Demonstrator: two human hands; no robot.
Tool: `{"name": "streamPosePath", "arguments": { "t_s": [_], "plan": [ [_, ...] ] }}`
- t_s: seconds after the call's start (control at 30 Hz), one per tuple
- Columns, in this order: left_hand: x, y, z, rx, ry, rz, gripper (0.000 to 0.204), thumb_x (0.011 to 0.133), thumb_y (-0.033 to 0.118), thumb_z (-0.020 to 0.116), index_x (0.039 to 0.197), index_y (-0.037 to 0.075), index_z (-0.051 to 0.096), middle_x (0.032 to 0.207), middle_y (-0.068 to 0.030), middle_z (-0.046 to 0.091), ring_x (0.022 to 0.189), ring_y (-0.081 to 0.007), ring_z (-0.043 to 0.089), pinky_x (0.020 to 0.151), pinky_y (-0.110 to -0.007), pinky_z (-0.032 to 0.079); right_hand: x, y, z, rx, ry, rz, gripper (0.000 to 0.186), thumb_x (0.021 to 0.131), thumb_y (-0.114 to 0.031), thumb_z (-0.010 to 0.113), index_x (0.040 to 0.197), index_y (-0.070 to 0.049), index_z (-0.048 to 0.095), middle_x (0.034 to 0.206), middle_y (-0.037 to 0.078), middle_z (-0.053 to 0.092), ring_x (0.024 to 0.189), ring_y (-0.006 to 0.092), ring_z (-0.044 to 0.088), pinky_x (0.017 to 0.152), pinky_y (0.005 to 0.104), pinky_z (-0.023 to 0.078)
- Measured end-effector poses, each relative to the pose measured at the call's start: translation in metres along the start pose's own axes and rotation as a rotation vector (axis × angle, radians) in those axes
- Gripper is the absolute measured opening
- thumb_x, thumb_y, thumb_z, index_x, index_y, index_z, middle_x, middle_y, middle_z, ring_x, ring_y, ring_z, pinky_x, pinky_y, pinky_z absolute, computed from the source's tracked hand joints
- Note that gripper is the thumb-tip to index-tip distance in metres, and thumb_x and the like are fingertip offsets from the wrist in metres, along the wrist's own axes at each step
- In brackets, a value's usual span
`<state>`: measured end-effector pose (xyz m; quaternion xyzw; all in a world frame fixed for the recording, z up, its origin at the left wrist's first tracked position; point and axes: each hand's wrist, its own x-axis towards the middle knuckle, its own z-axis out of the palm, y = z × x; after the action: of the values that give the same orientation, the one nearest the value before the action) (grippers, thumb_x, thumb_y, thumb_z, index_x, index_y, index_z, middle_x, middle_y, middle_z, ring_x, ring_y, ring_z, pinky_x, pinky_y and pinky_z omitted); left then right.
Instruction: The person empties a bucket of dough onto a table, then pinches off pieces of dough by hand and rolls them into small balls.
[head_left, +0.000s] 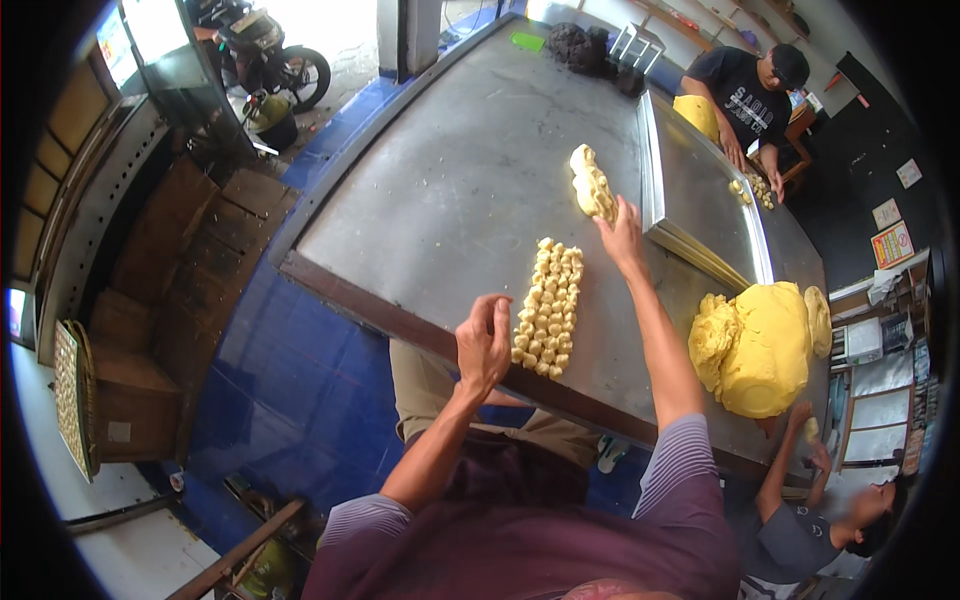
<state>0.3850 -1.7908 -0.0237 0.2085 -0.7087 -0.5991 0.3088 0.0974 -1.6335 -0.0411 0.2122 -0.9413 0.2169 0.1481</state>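
Rows of small, pale yellow dough balls (548,310) lie packed side by side on the metal-topped table (440,150), close to its front edge. Beyond them is a long, lumpy piece of dough (591,183). My right hand (622,236) reaches forward and grips the near end of that piece, its fingers bent around it. Just left of the ball rows, at the table edge, my left hand (484,345) hovers with its fingers curled in. Whatever those fingers may hold is hidden from view.
A big yellow dough mass (765,350) sits on the table at right. Stacked metal trays (700,190) stand behind it. Across the table a person (745,100) handles small dough pieces; another person (800,525) works at lower right. Dark lumps (580,48) lie at the far end.
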Motion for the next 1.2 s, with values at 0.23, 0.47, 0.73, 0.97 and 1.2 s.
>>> {"name": "streamPosePath", "arguments": {
  "t_s": [0.23, 0.47, 0.73, 0.97, 1.2],
  "plan": [
    [-0.005, 0.004, 0.0, 0.15, -0.032, 0.123, 0.014, 0.095, 0.017, 0.057, 0.094, 0.004, 0.062, 0.071, -0.0141, 0.063, 0.06, -0.0293, 0.063, 0.057, -0.036, 0.049, 0.036, -0.019, 0.014, -0.218, -0.173, -0.042, 0.041, 0.087, -0.026, 0.062, 0.113, 0.004, 0.051, 0.121, 0.031, 0.055, 0.114, 0.0422, 0.055, 0.095, 0.0469, 0.046],
    [-0.004, 0.004, -0.009, 0.133, -0.042, 0.071, 0.02, 0.096, 0.019, 0.055, 0.095, 0.0, 0.063, 0.076, -0.0172, 0.065, 0.066, -0.0307, 0.065, 0.063, -0.038, 0.05, 0.035, -0.048, -0.008, -0.375, -0.478, -0.11, 0.036, 0.084, -0.03, 0.059, 0.104, -0.001, 0.068, 0.099, 0.024, 0.068, 0.094, 0.0407, 0.066, 0.083, 0.0471, 0.053],
    [0.092, 0.051, 0.137, 0.037, -0.456, 0.059, 0.046, 0.097, 0.036, 0.047, 0.102, -0.006, 0.064, 0.092, -0.0154, 0.072, 0.084, -0.0248, 0.069, 0.079, -0.036, 0.052, 0.031, 0.087, -0.015, 0.059, -0.316, 0.113, 0.047, 0.084, -0.042, 0.052, 0.087, 0.003, 0.067, 0.079, 0.027, 0.065, 0.086, 0.0391, 0.067, 0.072, 0.047, 0.051],
    [0.167, 0.011, 0.217, -0.34, -0.6, -0.692, 0.027, 0.093, 0.029, 0.059, 0.104, 0.005, 0.061, 0.089, -0.0081, 0.063, 0.076, -0.0213, 0.064, 0.07, -0.04, 0.053, -0.026, 0.005, -0.054, 0.43, -0.181, -0.006, 0.044, 0.086, -0.038, 0.059, 0.072, 0.003, 0.058, 0.06, 0.017, 0.059, 0.055, 0.0238, 0.06, 0.055, 0.0396, 0.046],
    [0.172, 0.029, 0.24, -0.567, -0.468, -0.492, 0.033, 0.091, 0.024, 0.059, 0.12, 0.008, 0.058, 0.115, -0.0055, 0.057, 0.105, -0.0206, 0.056, 0.089, -0.042, 0.05, -0.102, -0.009, -0.15, 0.725, -0.15, -0.034, 0.033, 0.096, -0.029, 0.055, 0.083, 0.001, 0.062, 0.071, 0.008, 0.062, 0.066, 0.0146, 0.058, 0.058, 0.0343, 0.046]
  ]
}}
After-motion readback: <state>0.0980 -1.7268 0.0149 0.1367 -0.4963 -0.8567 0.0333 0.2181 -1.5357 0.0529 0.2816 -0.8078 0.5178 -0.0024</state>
